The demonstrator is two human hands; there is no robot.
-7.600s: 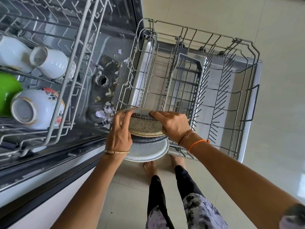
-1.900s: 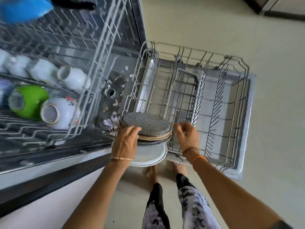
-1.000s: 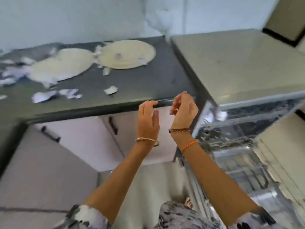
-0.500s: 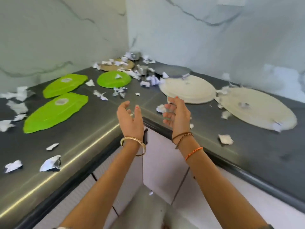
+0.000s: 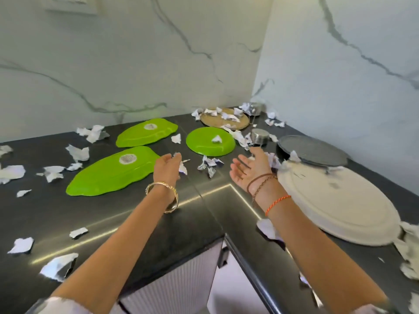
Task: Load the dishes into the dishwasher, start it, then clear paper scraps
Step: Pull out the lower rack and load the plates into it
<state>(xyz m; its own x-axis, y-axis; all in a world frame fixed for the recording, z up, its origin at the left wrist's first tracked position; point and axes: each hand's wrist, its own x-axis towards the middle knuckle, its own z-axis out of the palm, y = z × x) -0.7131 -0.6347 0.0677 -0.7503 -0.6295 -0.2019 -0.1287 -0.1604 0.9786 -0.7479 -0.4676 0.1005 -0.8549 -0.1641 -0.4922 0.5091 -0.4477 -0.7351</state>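
Both my hands reach out over a dark corner counter (image 5: pixel 197 214), palms facing each other and holding nothing. My left hand (image 5: pixel 167 167) hovers beside a large green leaf-shaped plate (image 5: pixel 108 175). My right hand (image 5: pixel 249 167) is left of a big cream oval platter (image 5: pixel 340 205). Between the hands lie crumpled paper scraps (image 5: pixel 209 163). Farther back sit a second green leaf plate (image 5: pixel 145 132), a round green plate (image 5: pixel 209 141), a brown plate (image 5: pixel 224 120) covered in scraps, a small steel bowl (image 5: pixel 259 135) and a grey plate (image 5: pixel 314 152). The dishwasher is out of view.
More paper scraps (image 5: pixel 57 266) are scattered across the left counter, and others (image 5: pixel 410 252) at the right edge. White marble walls (image 5: pixel 136 64) close the corner behind. Cabinet fronts (image 5: pixel 181 288) show below the counter edge.
I have turned away from the dishwasher and the plate stack to the corner counter. Both hands have since stretched forward over the counter and spread apart.
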